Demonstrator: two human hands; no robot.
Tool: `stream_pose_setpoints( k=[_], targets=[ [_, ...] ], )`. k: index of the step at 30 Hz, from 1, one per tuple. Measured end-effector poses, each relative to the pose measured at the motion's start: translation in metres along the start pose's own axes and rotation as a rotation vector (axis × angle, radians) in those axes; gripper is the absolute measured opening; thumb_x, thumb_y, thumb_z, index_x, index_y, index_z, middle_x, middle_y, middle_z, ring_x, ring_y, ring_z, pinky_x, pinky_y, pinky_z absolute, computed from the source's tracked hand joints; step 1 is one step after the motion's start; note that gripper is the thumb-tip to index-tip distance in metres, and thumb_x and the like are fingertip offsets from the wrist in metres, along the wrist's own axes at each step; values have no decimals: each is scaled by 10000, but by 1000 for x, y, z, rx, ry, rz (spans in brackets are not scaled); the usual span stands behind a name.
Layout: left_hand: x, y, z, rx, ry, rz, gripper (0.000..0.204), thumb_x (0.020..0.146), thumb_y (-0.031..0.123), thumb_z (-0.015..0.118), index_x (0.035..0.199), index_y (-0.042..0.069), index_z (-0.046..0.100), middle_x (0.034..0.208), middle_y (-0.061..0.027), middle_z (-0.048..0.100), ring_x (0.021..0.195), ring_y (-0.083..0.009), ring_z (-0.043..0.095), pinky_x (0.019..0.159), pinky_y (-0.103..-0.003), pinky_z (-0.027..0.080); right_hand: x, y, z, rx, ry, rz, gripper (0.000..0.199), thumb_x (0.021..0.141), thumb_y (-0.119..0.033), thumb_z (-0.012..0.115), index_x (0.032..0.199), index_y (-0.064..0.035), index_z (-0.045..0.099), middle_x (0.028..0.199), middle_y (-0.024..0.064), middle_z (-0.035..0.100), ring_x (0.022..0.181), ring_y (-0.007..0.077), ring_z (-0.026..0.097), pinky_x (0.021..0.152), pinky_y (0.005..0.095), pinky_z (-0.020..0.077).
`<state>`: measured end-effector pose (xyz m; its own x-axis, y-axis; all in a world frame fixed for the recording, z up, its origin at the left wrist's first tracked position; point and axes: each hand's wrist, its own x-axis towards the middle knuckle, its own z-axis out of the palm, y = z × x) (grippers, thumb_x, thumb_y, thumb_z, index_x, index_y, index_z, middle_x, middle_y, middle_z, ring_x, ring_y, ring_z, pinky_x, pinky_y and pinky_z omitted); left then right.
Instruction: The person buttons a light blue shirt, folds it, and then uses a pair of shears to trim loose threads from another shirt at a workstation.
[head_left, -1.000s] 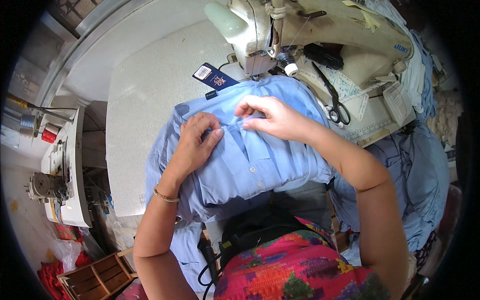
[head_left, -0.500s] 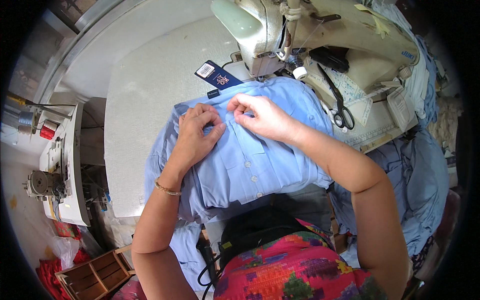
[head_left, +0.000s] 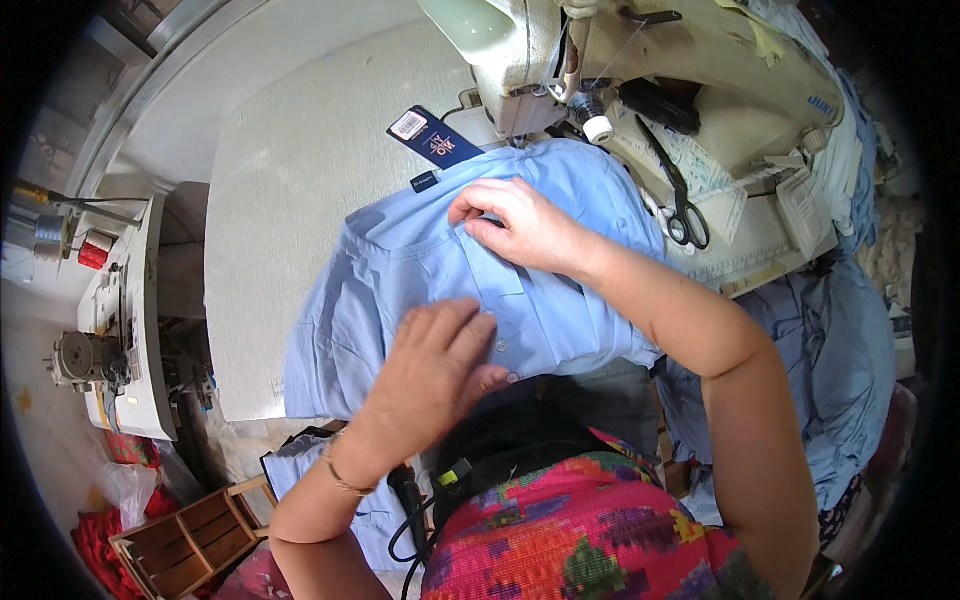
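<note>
A light blue button-up shirt (head_left: pixel 395 285) lies spread on the sewing table, its collarless neck edge toward the sewing machine. My right hand (head_left: pixel 522 225) pinches the shirt at the top of its front placket, thumb against forefinger. Lower on the front, near the clear buttons, my left hand (head_left: pixel 430 365) hovers over or lies on the cloth, slightly blurred; its thumb is apart from the fingers and nothing shows in it. A navy hang tag (head_left: pixel 440 140) with a white sticker lies beyond the neck edge, near a small dark label (head_left: pixel 424 182).
The sewing machine (head_left: pixel 700 45) stands at the far right. Black-handled scissors (head_left: pixel 680 195) lie beside it. More blue garments (head_left: pixel 790 370) are heaped at the right. Another machine with a red thread spool (head_left: pixel 96 248) stands at the left, above a wooden tray (head_left: pixel 185 545).
My left hand has let go of the neck edge and moved down the front toward me. My right hand keeps its pinch in nearly the same place. The shirt's lower left has shifted.
</note>
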<state>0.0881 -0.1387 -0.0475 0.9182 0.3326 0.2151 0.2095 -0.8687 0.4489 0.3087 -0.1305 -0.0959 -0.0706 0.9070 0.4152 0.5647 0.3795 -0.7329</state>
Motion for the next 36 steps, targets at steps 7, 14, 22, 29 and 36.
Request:
stream_pose_setpoints(
  k=[7,14,22,29,36],
  targets=[
    [-13,3,21,89,69,11,409,761,222,688,1109,49,560,1113,-123,526,1033,-316,492,924,-455,368,2,-6,-8,-15,-163,37,190,772,-200,664,831,-34,595,870,98,624,876,282,594,799,387,427],
    [-13,10,25,129,68,55,377,790,244,661,1091,37,565,1180,-108,543,1073,-288,508,948,-450,363,0,-11,-5,-142,-117,38,146,807,-198,629,834,-64,576,848,71,620,872,253,589,827,381,377],
    [-13,10,27,90,57,43,377,797,264,658,1075,26,568,1180,-113,548,1093,-283,510,955,-453,366,0,-13,11,-271,-14,71,102,830,-149,587,807,-61,541,789,70,587,831,259,574,787,382,368],
    [-12,7,27,69,57,42,374,795,265,661,1069,29,570,1183,-114,549,1069,-284,516,937,-440,373,1,-13,17,-289,27,107,114,821,-161,597,793,-62,551,791,73,588,830,262,573,760,377,365],
    [-11,-7,15,-40,180,-28,359,805,234,648,1086,24,571,1199,-140,539,1041,-317,511,919,-421,376,3,0,8,-107,35,7,130,838,-175,593,851,-48,618,826,96,611,835,294,593,734,397,440]
  ],
)
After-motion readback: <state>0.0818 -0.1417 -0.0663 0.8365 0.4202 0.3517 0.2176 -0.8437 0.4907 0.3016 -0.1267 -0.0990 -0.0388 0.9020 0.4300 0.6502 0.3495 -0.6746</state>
